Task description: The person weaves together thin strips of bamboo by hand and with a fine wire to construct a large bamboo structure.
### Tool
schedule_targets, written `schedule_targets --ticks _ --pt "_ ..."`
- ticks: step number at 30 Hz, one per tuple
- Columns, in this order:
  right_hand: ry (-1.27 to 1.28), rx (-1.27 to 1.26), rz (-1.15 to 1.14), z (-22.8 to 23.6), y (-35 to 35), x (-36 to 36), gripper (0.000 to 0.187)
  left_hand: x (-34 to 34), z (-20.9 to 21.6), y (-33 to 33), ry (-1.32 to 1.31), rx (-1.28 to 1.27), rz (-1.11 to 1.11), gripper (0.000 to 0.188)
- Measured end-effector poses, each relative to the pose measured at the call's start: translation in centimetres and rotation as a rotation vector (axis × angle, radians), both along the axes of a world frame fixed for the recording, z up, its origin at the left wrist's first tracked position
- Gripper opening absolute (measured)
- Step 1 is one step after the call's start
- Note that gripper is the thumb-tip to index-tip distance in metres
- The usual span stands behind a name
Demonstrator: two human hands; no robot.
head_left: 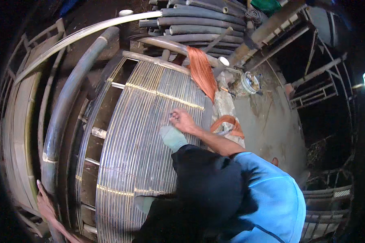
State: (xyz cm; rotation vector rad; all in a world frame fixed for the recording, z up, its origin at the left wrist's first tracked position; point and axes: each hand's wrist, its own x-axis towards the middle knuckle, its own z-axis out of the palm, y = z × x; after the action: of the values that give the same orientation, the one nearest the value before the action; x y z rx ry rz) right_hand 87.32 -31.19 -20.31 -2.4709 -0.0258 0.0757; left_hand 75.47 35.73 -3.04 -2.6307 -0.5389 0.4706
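Nearest is the blue shirt (273, 194), with a dark trouser leg (209, 174) beside it. Beyond them, the right hand (181, 120) is over the slatted bench (127, 129), its fingers curled; I cannot tell whether they pinch something. The far pale binding (172, 97) lies just beyond this hand and runs left to right, across the bench's near-to-far long axis. The left hand (46, 207) is well apart, at near left beside the dark bamboo pole (69, 95), fingers rather straight; whether it grips, I cannot tell.

Open room over slatted panel (127, 137) left of centre, socked foot (172, 137) blocking mid-frame, thick pole (70, 103) barring the left side
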Motion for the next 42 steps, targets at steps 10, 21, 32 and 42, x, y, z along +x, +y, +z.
schedule_targets --ticks 10,21,32,42 --pt "-0.184 0.073 -0.162 -11.7 -20.7 -6.7 0.028 1.4 -12.1 12.8 -0.347 0.218 -0.69 0.084" --pt "-0.29 -0.334 -0.524 -2.9 -17.0 5.1 0.053 -1.1 -5.6 15.5 0.128 0.317 -0.058 0.067" --pt "-0.487 -0.125 -0.679 -7.1 -16.7 4.0 0.033 -1.4 -6.1 18.3 -0.255 0.62 -0.531 0.075" --pt "-0.419 -0.128 -0.56 -3.8 -15.2 -5.1 0.026 0.5 -4.7 10.8 -0.166 -0.159 -0.175 0.064"
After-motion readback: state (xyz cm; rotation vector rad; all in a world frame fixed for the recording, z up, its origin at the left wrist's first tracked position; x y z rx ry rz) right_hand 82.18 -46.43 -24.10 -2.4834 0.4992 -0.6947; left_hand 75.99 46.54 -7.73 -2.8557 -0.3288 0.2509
